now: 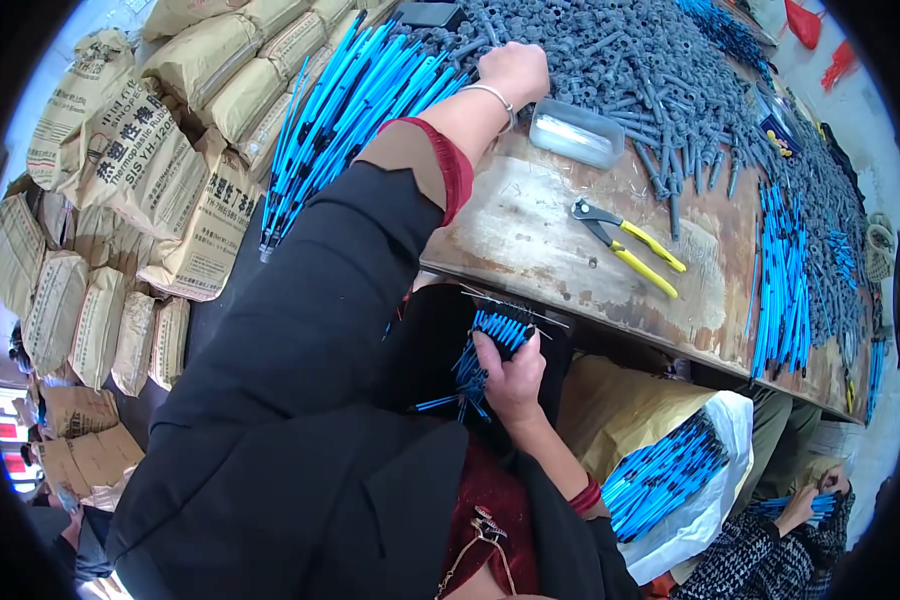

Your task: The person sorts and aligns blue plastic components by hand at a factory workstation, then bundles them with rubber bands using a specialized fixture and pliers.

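Observation:
My left hand (515, 73), a bangle on its wrist, is closed at the near edge of a big heap of grey plastic bolt-like pieces (610, 50). Its fingers are curled out of sight, so what they hold cannot be made out. Just left of it lies a spread of long blue rods with black parts (345, 110). Low in front of my body, my right hand (513, 378) is closed round a bundle of short blue rods (500, 327). Some of those rods hang down below the grip, and thin metal-looking pins stick out across the top.
On the worn wooden table (510, 225) lie yellow-handled pliers (630, 248) and a clear plastic box (577, 134). More blue rods (782, 280) lie at the right. Below stands a sack of blue rods (670, 470). Paper sacks (140, 150) stack left. A co-worker's hands (800, 510) hold blue rods.

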A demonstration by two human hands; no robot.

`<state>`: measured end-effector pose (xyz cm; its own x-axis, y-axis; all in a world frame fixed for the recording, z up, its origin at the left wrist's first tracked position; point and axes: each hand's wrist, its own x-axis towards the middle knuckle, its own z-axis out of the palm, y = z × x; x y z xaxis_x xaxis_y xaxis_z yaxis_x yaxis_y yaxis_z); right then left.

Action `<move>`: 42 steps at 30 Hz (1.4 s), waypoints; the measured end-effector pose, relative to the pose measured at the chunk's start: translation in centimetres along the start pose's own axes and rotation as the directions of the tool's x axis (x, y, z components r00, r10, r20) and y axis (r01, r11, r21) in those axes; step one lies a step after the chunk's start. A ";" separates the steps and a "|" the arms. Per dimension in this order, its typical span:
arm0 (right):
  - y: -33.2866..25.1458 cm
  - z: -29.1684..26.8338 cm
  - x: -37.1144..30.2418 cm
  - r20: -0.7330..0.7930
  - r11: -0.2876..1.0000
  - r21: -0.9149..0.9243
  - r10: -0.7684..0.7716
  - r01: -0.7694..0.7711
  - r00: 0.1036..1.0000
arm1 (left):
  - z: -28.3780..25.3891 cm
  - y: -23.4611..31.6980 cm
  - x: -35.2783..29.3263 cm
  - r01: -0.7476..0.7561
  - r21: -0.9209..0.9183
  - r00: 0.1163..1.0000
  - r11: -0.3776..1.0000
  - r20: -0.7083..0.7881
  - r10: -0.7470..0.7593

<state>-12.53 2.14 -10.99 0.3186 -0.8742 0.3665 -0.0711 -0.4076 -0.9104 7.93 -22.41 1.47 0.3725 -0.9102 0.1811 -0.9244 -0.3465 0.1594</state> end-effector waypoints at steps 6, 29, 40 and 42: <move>-0.5 0.0 0.2 0.021 1.000 -0.018 0.018 -0.018 1.000 | -4.3 -2.2 -1.8 -0.290 -0.272 0.926 0.918 -0.321 0.197; -1.8 1.4 -1.7 0.128 0.991 -0.056 0.131 -0.125 0.983 | -0.4 -10.5 -27.6 0.350 -0.837 0.903 -0.421 0.182 0.389; -2.1 1.4 -1.1 0.147 0.989 -0.050 0.145 -0.139 0.978 | 0.4 -10.5 -27.0 0.346 -0.862 0.898 -0.371 0.190 0.397; -2.0 1.5 -1.0 0.141 0.990 -0.030 0.141 -0.138 0.980 | 0.4 -10.4 -26.9 0.351 -0.865 0.900 -0.358 0.206 0.384</move>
<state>-11.32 4.20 -9.78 0.4353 -0.8769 0.2040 -0.1424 -0.2908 -0.9461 7.47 5.63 -5.49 -0.0370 -0.9990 0.0241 0.5330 0.0007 0.8461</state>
